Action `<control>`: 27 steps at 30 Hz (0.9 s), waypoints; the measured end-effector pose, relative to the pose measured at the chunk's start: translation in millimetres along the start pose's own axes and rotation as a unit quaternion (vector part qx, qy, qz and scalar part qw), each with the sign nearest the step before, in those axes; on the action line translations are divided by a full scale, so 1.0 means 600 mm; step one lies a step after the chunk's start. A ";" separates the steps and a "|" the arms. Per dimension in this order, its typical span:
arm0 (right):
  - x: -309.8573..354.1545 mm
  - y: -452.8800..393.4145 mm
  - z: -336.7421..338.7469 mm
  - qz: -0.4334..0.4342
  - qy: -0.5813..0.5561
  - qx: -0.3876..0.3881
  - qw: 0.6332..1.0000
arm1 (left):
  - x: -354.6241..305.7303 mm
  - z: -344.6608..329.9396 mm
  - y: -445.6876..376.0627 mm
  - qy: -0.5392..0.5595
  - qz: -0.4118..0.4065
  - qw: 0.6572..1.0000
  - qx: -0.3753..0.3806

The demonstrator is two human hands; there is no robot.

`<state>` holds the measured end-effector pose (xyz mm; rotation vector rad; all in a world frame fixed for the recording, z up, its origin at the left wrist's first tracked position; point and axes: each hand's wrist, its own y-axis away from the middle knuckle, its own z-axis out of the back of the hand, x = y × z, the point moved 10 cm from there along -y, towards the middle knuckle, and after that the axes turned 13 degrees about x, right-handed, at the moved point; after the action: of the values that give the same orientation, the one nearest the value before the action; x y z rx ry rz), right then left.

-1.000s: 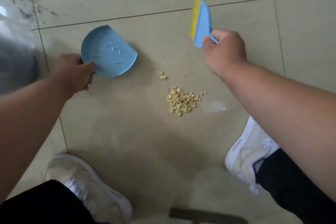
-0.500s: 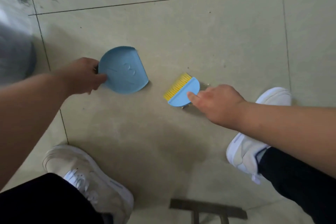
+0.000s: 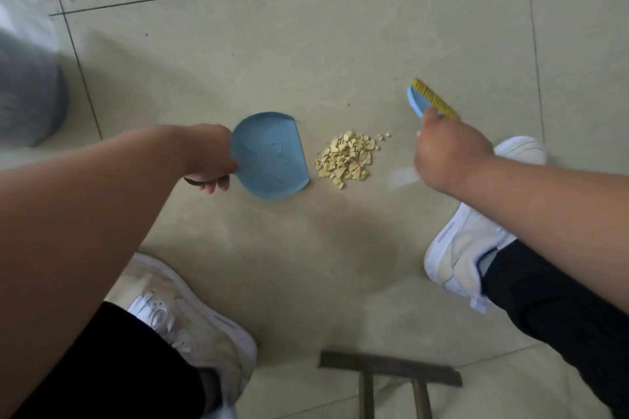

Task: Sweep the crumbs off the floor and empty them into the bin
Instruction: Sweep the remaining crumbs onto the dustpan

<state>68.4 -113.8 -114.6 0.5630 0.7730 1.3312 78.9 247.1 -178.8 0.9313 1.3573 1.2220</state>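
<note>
- Crumbs (image 3: 347, 157) lie in one yellow heap on the floor (image 3: 306, 54), mid-tile, between the dustpan (image 3: 270, 155) and the brush (image 3: 429, 101).
- Left hand (image 3: 207, 155) has its grip clenched on the dustpan's rear; the pan's straight lip sits just beside the heap, facing it.
- Right hand (image 3: 449, 155) grips the brush handle, bristles raised beyond the heap's far side.
- Step in hand: lining up the sweep. Next move calls for lowering the bristles behind the crumbs and drawing them toward the lip while the pan stays flat.
- A few strays (image 3: 384, 136) sit near the heap's right edge.
- Blurred grey shape (image 3: 30, 95) at the left edge may be the bin; too smeared to tell.
- Brush handle is hidden inside the fist.
</note>
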 end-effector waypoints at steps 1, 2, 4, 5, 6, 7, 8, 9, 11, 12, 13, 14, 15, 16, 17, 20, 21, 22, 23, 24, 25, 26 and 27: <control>0.018 0.007 -0.019 0.011 0.006 0.007 1.000 | 0.000 -0.009 0.000 -0.017 0.012 1.000 0.013; 0.037 0.017 -0.033 0.020 0.006 0.008 1.000 | 0.000 -0.016 0.001 -0.033 0.023 0.999 0.021; 0.071 0.034 -0.061 0.026 0.008 0.015 1.000 | 0.000 -0.027 0.001 -0.056 0.037 0.997 0.024; 0.087 0.043 -0.073 0.026 0.015 0.022 0.999 | -0.001 -0.032 0.000 -0.060 0.039 0.997 0.023; 0.105 0.053 -0.085 0.027 0.020 0.035 0.999 | -0.003 -0.037 -0.002 -0.056 0.038 0.997 0.024; 0.122 0.060 -0.093 0.029 0.021 0.046 0.998 | -0.005 -0.041 -0.004 -0.047 0.037 0.998 0.027; 0.138 0.067 -0.096 0.031 0.013 0.053 0.998 | -0.007 -0.046 -0.006 -0.037 0.036 0.998 0.029; 0.152 0.072 -0.096 0.030 -0.003 0.060 0.998 | -0.010 -0.049 -0.009 -0.028 0.034 0.999 0.029; 0.179 0.078 -0.086 0.023 -0.041 0.077 0.996 | -0.020 -0.058 -0.013 -0.016 0.026 0.999 0.034; 0.194 0.080 -0.081 0.023 -0.051 0.085 0.995 | -0.026 -0.061 -0.014 -0.005 0.021 0.999 0.036; 0.211 0.083 -0.077 0.028 -0.055 0.088 0.994 | -0.031 -0.064 -0.016 0.008 0.018 0.999 0.037; 0.229 0.088 -0.071 0.039 -0.055 0.086 0.994 | -0.036 -0.065 -0.017 0.022 0.015 0.999 0.037; 0.248 0.093 -0.065 0.052 -0.057 0.083 0.994 | -0.041 -0.065 -0.018 0.034 0.010 0.999 0.033; 0.267 0.098 -0.061 0.067 -0.058 0.083 0.993 | -0.046 -0.064 -0.018 0.045 0.004 0.999 0.027; 0.283 0.104 -0.058 0.078 -0.060 0.085 0.991 | -0.050 -0.064 -0.018 0.054 -0.001 0.998 0.023; 0.319 0.120 -0.046 0.107 -0.063 0.092 0.988 | -0.054 -0.064 -0.017 0.070 -0.022 0.997 0.010; 0.329 0.126 -0.039 0.121 -0.061 0.089 0.987 | -0.051 -0.063 -0.017 0.076 -0.027 0.997 0.007; 0.337 0.132 -0.033 0.136 -0.056 0.085 0.985 | -0.048 -0.063 -0.017 0.082 -0.031 0.996 0.006; 0.344 0.139 -0.026 0.152 -0.047 0.078 0.984 | -0.045 -0.063 -0.017 0.086 -0.035 0.996 0.005; 0.347 0.145 -0.019 0.168 -0.037 0.069 0.983 | -0.043 -0.063 -0.018 0.090 -0.040 0.995 0.003; 0.346 0.151 -0.010 0.181 -0.027 0.057 0.981 | -0.042 -0.062 -0.018 0.094 -0.045 0.995 -0.001; 0.340 0.155 0.001 0.191 -0.018 0.042 0.981 | -0.040 -0.058 -0.017 0.097 -0.051 0.994 -0.010; 0.328 0.158 0.014 0.195 -0.010 0.022 0.980 | -0.036 -0.053 -0.015 0.099 -0.057 0.993 -0.019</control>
<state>25.9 96.2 -72.0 0.7905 0.6992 1.6683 51.9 218.8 -185.4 0.7089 1.5161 1.2739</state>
